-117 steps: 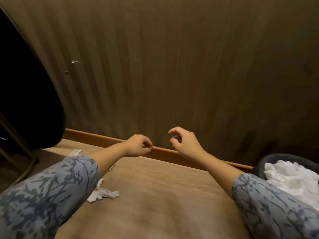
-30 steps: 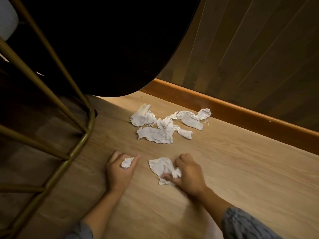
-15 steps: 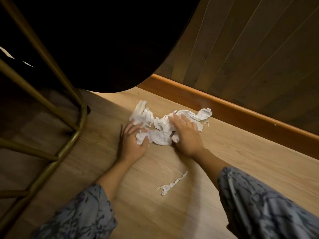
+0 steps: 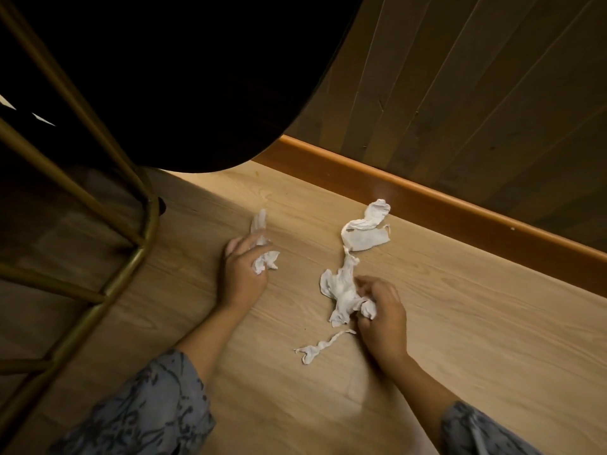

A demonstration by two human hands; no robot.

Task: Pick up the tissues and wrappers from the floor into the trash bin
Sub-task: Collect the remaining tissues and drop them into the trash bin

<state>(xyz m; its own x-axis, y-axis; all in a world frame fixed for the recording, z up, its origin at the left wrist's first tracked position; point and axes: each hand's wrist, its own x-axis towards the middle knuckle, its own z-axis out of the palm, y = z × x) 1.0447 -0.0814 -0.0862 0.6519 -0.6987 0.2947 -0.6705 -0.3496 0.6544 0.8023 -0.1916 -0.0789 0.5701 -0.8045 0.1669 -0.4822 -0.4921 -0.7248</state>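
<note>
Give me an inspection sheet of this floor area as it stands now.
Surface: wooden floor, evenly lit except under the furniture.
Job's things: crumpled tissue in the right hand; small wad in the left hand; loose tissue near the skirting board; twisted strip on the floor. Trash bin not in view.
Clutter: nothing seen.
Grippers: both hands closed on tissue.
Cables: nothing seen.
Surroundings: dark rounded tabletop, brass frame, panelled wall.
</note>
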